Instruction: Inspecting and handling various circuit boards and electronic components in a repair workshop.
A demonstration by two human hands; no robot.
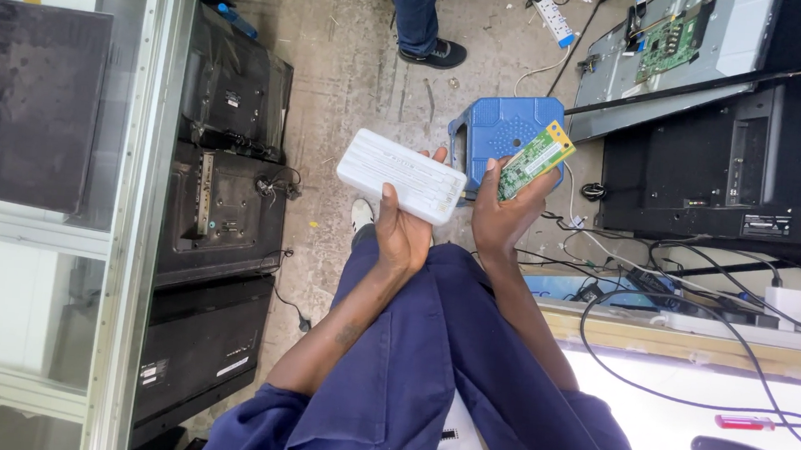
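Left hand (403, 230) is clamped on the white box (402, 162), long axis running sideways; right hand (505, 213) pinches the green board (537, 158) just right of it, tilted up; both sit level, close together.

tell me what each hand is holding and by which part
Left hand grips the white rectangular box at its near long edge; right hand pinches the green circuit board by its lower end.

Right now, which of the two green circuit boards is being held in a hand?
The small green circuit board pinched in the right hand; the other green board sits mounted in the opened grey panel on the floor.
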